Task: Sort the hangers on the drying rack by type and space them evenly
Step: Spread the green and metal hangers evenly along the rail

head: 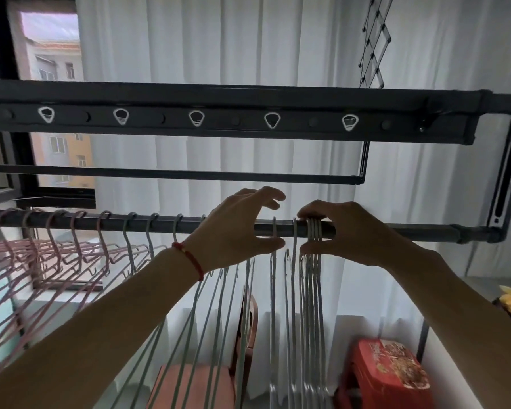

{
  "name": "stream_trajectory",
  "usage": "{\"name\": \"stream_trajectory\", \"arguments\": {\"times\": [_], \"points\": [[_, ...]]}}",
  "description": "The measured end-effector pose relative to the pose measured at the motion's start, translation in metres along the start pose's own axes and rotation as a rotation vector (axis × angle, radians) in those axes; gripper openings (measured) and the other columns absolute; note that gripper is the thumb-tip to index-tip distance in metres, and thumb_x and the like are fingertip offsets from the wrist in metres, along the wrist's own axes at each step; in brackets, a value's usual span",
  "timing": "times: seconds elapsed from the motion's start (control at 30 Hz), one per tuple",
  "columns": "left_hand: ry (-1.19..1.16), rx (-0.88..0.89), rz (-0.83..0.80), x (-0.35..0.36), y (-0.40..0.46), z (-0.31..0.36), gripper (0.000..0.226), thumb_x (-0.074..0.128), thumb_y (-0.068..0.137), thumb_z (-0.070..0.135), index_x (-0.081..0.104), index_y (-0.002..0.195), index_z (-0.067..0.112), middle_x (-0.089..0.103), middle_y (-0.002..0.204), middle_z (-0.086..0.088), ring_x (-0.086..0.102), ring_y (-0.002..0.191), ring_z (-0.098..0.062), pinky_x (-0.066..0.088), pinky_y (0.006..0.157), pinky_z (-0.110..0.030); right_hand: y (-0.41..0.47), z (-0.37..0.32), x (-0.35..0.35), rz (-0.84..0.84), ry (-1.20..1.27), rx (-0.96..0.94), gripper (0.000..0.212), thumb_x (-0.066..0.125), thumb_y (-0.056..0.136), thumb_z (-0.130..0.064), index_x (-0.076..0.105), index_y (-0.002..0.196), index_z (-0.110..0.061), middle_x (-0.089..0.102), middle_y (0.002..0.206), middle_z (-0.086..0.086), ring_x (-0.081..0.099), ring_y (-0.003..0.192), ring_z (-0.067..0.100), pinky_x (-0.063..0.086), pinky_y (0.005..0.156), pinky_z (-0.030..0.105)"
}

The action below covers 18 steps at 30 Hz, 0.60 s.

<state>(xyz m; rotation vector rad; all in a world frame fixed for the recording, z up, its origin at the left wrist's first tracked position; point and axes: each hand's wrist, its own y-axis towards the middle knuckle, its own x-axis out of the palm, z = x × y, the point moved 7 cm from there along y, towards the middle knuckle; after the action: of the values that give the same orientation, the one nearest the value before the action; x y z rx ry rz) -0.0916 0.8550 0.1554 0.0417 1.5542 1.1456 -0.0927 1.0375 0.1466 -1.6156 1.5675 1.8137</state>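
A dark round metal rail of the drying rack runs across the view, with thin wire hangers hooked along it. Toward the rail's left end hang the pink wire hangers, spaced apart; next to them, toward the middle, hang pale blue-grey wire hangers, also spaced. Near the middle, the left hand, a red cord bracelet on its wrist, arches over the rail with fingers spread above and thumb below, its thumb tip touching a single pale grey hanger hook; whether it truly grips that hook cannot be told. Just to the right, another single hook hangs alone. The right hand pinches a tight bundle of pale grey hanger hooks on the rail, fingers on top, thumb beneath. Above runs a dark perforated rack bar; behind hangs a white curtain.
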Motion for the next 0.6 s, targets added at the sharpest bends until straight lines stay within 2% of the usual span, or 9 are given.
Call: {"name": "stream_trajectory", "arguments": {"times": [0.13, 0.23, 0.33, 0.4, 0.5, 0.6], "points": [[0.023, -0.008, 0.059, -0.017, -0.020, 0.000, 0.066, 0.076, 0.078, 0.046, 0.046, 0.136, 0.035, 0.058, 0.126, 0.022, 0.048, 0.121, 0.002, 0.036, 0.099, -0.020, -0.003, 0.004, -0.001, 0.002, -0.002, 0.000, 0.059, 0.083, 0.072, -0.046, 0.061, 0.123, -0.026, 0.068, 0.105, -0.015, 0.065, 0.095, -0.001, 0.045, 0.079, 0.003], [0.046, -0.026, 0.087, -0.027, -0.033, -0.005, 0.060, 0.076, 0.079, 0.044, 0.050, 0.133, 0.034, 0.058, 0.124, 0.023, 0.049, 0.119, 0.004, 0.032, 0.098, -0.013, -0.005, 0.006, -0.002, 0.003, 0.001, 0.008, 0.059, 0.083, 0.072, -0.047, 0.061, 0.122, -0.029, 0.067, 0.105, -0.015, 0.064, 0.094, -0.001, 0.047, 0.081, 0.007], [0.050, -0.053, 0.126, -0.036, -0.045, -0.008, 0.047, 0.077, 0.080, 0.035, 0.060, 0.124, 0.032, 0.058, 0.119, 0.026, 0.050, 0.113, 0.006, 0.030, 0.091, -0.003, -0.007, 0.008, -0.004, 0.011, 0.008, 0.016, 0.058, 0.085, 0.071, -0.047, 0.062, 0.121, -0.030, 0.067, 0.101, -0.017, 0.064, 0.092, -0.003, 0.049, 0.082, 0.013], [0.066, -0.056, 0.150, -0.038, -0.049, -0.008, 0.037, 0.077, 0.080, 0.031, 0.064, 0.115, 0.031, 0.063, 0.114, 0.022, 0.055, 0.109, 0.001, 0.035, 0.092, -0.009, -0.009, 0.010, -0.005, 0.017, 0.016, 0.021, 0.058, 0.085, 0.069, -0.048, 0.063, 0.120, -0.030, 0.067, 0.099, -0.018, 0.063, 0.091, -0.004, 0.048, 0.081, 0.013], [0.051, -0.074, 0.138, -0.034, -0.047, -0.007, 0.033, 0.076, 0.081, 0.030, 0.065, 0.112, 0.029, 0.067, 0.111, 0.016, 0.058, 0.107, -0.006, 0.046, 0.095, -0.026, -0.011, 0.012, -0.006, 0.024, 0.021, 0.025, 0.062, 0.084, 0.068, -0.049, 0.063, 0.122, -0.027, 0.069, 0.102, -0.015, 0.065, 0.094, -0.001, 0.051, 0.085, 0.015], [0.040, -0.067, 0.141, -0.030, -0.043, -0.002, 0.031, 0.076, 0.081, 0.029, 0.065, 0.110, 0.030, 0.067, 0.109, 0.017, 0.058, 0.106, -0.005, 0.047, 0.094, -0.026, -0.011, 0.012, -0.009, 0.025, 0.032, 0.019, 0.066, 0.085, 0.067, -0.047, 0.063, 0.124, -0.024, 0.069, 0.107, -0.011, 0.065, 0.099, 0.004, 0.050, 0.088, 0.014]]}}
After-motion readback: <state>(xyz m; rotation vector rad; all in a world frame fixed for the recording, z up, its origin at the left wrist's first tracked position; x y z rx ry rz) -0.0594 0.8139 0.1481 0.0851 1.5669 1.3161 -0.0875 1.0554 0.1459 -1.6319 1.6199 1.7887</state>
